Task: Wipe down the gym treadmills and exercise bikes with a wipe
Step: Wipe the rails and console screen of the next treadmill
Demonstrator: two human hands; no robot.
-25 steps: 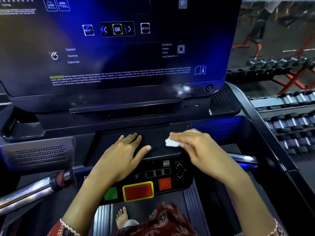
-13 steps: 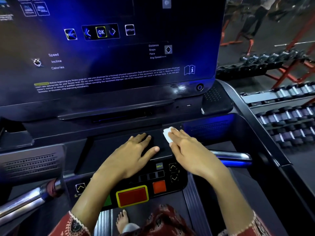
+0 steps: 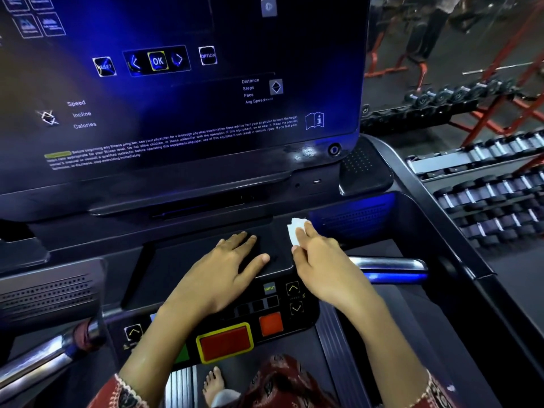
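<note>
I stand on a black treadmill whose console shelf (image 3: 191,260) lies under a large dark display (image 3: 182,83). My left hand (image 3: 223,269) rests flat on the shelf, fingers straight and thumb spread. My right hand (image 3: 318,257) pinches a small folded white wipe (image 3: 295,229) between thumb and fingers and holds it against the shelf's right edge. Below my hands sits the button panel (image 3: 259,319) with a big red stop button (image 3: 225,343) and arrow keys.
Chrome handrails run at the left (image 3: 44,357) and the right (image 3: 388,265). A deep side tray (image 3: 368,219) with blue light lies right of the shelf. Dumbbell racks (image 3: 485,201) stand beyond the treadmill's right edge. My bare foot (image 3: 213,384) is on the belt.
My right hand has carried the wipe forward along the shelf's right edge, away from me. The left hand stays flat on the shelf. My head has turned slightly to the right.
</note>
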